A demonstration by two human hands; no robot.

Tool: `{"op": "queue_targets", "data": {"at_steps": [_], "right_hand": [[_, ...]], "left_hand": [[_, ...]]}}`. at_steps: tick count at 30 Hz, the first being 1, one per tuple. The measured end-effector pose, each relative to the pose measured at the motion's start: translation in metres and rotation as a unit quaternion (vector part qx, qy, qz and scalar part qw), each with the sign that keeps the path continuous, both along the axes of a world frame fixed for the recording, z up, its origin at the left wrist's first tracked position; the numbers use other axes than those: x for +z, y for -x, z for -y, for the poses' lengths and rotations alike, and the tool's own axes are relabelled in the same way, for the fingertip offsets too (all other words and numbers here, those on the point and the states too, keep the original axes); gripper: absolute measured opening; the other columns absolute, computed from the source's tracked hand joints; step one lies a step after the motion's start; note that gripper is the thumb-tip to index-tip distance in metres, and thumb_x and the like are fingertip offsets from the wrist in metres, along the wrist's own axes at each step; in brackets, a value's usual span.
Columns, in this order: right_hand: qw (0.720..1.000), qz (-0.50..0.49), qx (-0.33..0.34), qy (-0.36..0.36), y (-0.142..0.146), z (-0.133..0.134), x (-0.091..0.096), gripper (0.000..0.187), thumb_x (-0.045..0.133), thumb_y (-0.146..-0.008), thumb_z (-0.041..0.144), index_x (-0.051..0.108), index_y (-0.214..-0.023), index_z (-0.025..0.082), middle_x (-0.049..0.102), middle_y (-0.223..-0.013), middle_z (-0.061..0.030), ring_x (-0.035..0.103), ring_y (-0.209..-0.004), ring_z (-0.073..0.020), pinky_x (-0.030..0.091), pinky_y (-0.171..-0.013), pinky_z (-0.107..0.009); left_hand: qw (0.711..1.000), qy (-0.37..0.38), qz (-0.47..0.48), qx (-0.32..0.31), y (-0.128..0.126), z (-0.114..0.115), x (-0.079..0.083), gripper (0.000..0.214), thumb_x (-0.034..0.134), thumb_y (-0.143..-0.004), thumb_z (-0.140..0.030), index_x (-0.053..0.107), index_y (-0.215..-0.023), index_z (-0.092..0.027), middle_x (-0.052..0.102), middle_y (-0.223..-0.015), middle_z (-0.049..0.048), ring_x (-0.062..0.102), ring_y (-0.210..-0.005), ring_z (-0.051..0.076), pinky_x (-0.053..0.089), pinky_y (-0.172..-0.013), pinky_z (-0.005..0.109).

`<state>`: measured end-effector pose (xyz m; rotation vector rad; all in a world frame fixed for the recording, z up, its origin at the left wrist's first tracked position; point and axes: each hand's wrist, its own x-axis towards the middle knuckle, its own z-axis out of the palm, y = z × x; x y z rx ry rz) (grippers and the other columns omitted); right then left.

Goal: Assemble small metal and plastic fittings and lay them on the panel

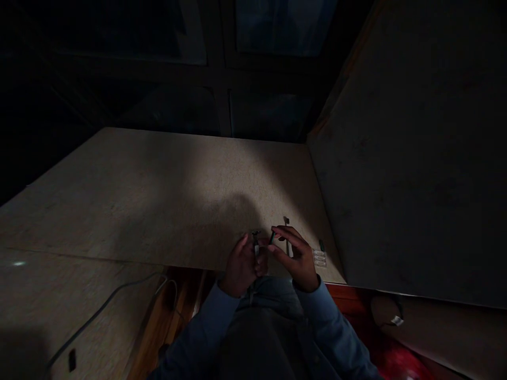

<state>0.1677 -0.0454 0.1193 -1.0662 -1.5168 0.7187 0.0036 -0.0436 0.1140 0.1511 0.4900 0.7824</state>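
Note:
My left hand (240,268) is closed around the handle of a razor (256,248), its small T-shaped head pointing up and away from me. Between the thumb and fingertips of my right hand (296,256) is a small, dark green strip (272,237), likely a razor cartridge, held just right of the razor and apart from its head. Beyond my right fingers, a second thin-handled tool (286,219) lies on the table, partly hidden by that hand. To the right are a clear plastic tray with compartments (319,258) and a small dark green piece (321,245).
The pale table (222,174) meets an upright panel (396,158) on the right. A grey cable (106,303) runs over the surface at lower left, near a small black object (72,360). Dark window panes (269,113) stand behind. The light is dim.

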Motion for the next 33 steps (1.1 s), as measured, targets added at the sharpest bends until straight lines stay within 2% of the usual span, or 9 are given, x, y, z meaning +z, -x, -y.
{"op": "queue_targets", "data": {"at_steps": [4,9,15,19,21,25,30,33], "right_hand": [[0.999,-0.049,-0.001,0.008,-0.004,0.004,-0.001,0.045,0.075,-0.084,0.019,0.069,-0.126,0.033,0.067,-0.111,-0.0068,0.063,-0.102,-0.0210,0.053,-0.083,-0.034],[0.989,-0.143,0.016,0.038,-0.007,0.008,0.001,0.048,0.077,-0.082,0.021,0.068,-0.128,0.031,0.068,-0.106,-0.0065,0.064,-0.098,-0.0201,0.053,-0.085,-0.034],[0.967,-0.219,0.055,0.116,-0.010,0.012,0.008,0.041,0.080,-0.080,0.027,0.073,-0.120,0.029,0.071,-0.106,-0.0058,0.066,-0.095,-0.0191,0.054,-0.086,-0.033],[0.950,-0.259,0.074,0.155,-0.008,0.014,0.012,0.040,0.083,-0.077,0.029,0.075,-0.116,0.030,0.073,-0.103,-0.0040,0.067,-0.095,-0.0189,0.054,-0.087,-0.032],[0.940,-0.281,0.085,0.174,-0.006,0.014,0.013,0.040,0.083,-0.076,0.029,0.075,-0.115,0.030,0.074,-0.102,-0.0036,0.067,-0.093,-0.0186,0.054,-0.085,-0.032],[0.913,-0.335,0.106,0.209,-0.003,0.015,0.014,0.041,0.084,-0.075,0.031,0.075,-0.115,0.029,0.075,-0.102,-0.0045,0.068,-0.083,-0.0186,0.055,-0.079,-0.034],[0.893,-0.377,0.108,0.220,-0.004,0.013,0.015,0.038,0.084,-0.073,0.034,0.077,-0.110,0.028,0.076,-0.109,-0.0069,0.068,-0.099,-0.0231,0.054,-0.087,-0.037],[0.890,-0.386,0.109,0.216,-0.005,0.010,0.014,0.040,0.084,-0.072,0.038,0.077,-0.110,0.027,0.076,-0.109,-0.0086,0.068,-0.099,-0.0253,0.054,-0.088,-0.041]], "left_hand": [[1.000,0.008,-0.015,0.012,-0.009,0.001,0.011,0.042,0.043,-0.097,-0.050,0.063,-0.087,-0.015,0.050,-0.061,0.0010,0.046,-0.052,0.013,0.039,-0.054,0.025],[0.999,-0.007,-0.042,0.004,-0.019,0.005,0.018,0.040,0.043,-0.099,-0.041,0.065,-0.081,-0.014,0.043,-0.055,-0.0015,0.044,-0.050,0.011,0.039,-0.056,0.025],[0.998,-0.031,-0.025,-0.051,-0.016,0.008,0.016,0.040,0.053,-0.095,-0.045,0.064,-0.077,-0.011,0.039,-0.053,-0.0035,0.041,-0.045,0.009,0.034,-0.049,0.022],[0.997,-0.042,-0.033,-0.051,-0.013,0.010,0.013,0.038,0.056,-0.093,-0.047,0.061,-0.078,-0.012,0.038,-0.053,-0.0053,0.032,-0.040,0.006,0.027,-0.044,0.020],[0.995,-0.068,-0.059,-0.043,-0.013,0.011,0.013,0.039,0.060,-0.089,-0.050,0.060,-0.079,-0.013,0.039,-0.054,-0.0055,0.031,-0.040,0.005,0.026,-0.044,0.019],[0.976,-0.166,-0.139,-0.011,-0.014,0.012,0.020,0.046,0.067,-0.082,-0.059,0.062,-0.082,-0.013,0.043,-0.059,-0.0044,0.034,-0.045,0.005,0.023,-0.045,0.020],[0.947,-0.241,-0.213,0.010,-0.015,0.008,0.028,0.050,0.064,-0.082,-0.063,0.063,-0.082,-0.013,0.043,-0.060,-0.0045,0.032,-0.045,0.005,0.021,-0.045,0.022],[0.934,-0.256,-0.247,0.015,-0.017,0.005,0.035,0.052,0.063,-0.082,-0.065,0.064,-0.080,-0.014,0.043,-0.060,-0.0039,0.032,-0.046,0.005,0.021,-0.045,0.023]]}}
